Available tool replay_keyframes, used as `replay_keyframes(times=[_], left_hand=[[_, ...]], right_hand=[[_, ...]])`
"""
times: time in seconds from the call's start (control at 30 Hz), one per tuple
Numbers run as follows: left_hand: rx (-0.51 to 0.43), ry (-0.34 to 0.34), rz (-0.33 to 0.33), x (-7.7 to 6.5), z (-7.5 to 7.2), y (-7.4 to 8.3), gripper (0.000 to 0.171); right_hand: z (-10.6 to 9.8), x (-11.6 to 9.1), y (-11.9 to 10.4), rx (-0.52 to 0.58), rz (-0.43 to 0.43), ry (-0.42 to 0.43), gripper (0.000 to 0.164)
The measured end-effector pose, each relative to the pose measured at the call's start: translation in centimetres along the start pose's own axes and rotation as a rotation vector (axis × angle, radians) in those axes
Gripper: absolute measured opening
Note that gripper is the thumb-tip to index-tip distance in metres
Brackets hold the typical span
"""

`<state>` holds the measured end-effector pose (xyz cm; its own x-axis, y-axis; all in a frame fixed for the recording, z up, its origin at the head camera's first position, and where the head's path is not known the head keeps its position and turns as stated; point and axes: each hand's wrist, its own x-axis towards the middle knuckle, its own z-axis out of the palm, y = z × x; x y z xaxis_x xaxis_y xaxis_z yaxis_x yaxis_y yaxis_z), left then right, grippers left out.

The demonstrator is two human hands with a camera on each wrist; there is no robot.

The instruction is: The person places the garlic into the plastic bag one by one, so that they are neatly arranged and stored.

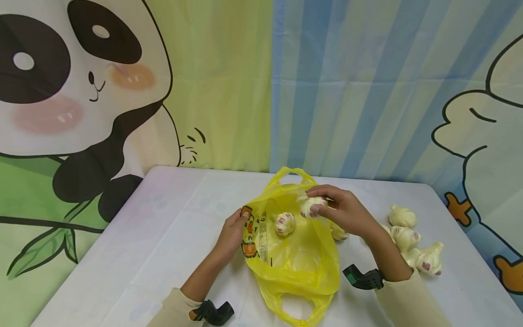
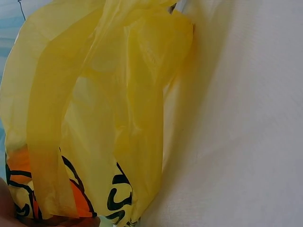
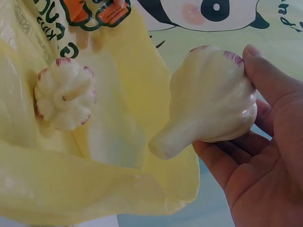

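A yellow plastic bag (image 1: 302,259) lies spread on the table with its mouth held wide. My left hand (image 1: 230,238) pinches the bag's left edge, beside the orange and black print. Over the bag's right side, my right hand (image 1: 347,211) grips a white garlic bulb (image 3: 213,99) with purple streaks, thumb on one side and fingers on the other. Its stem points toward the bag in the right wrist view. Another garlic bulb (image 1: 284,224) sits inside the bag. In the left wrist view, yellow plastic (image 2: 94,104) hides most of the left hand.
Several garlic bulbs (image 1: 402,216) are grouped on the right of the white table (image 1: 163,254), partly behind the right forearm. One more bulb (image 1: 338,231) shows at the bag's right edge. A printed curtain (image 1: 347,91) hangs behind the table.
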<state>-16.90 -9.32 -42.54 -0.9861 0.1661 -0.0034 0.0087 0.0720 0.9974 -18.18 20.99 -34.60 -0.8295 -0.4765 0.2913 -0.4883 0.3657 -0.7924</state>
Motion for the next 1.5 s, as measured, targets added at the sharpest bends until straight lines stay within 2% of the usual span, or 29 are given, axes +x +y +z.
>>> replay_keyframes(times=[0.37,0.77,1.07,1.5], left_hand=[[-0.006,0.012,0.001,0.0,0.0,-0.3,0.041],[0.002,0.001,0.002,0.0,-0.1,-0.3,0.04],[0.003,-0.007,0.003,-0.1,-0.1,-0.2,0.041],[0.007,0.006,0.01,-0.2,0.0,0.0,0.04]], right_hand=[[1.3,1.8,-0.4,0.013,0.009,-0.068,0.032],[2.6,2.8,0.5,-0.006,-0.002,-0.101,0.03],[3.6,3.2,1.7,-0.026,0.032,-0.121,0.031],[4.5,3.3,2.3,-0.078,0.092,-0.11,0.032]])
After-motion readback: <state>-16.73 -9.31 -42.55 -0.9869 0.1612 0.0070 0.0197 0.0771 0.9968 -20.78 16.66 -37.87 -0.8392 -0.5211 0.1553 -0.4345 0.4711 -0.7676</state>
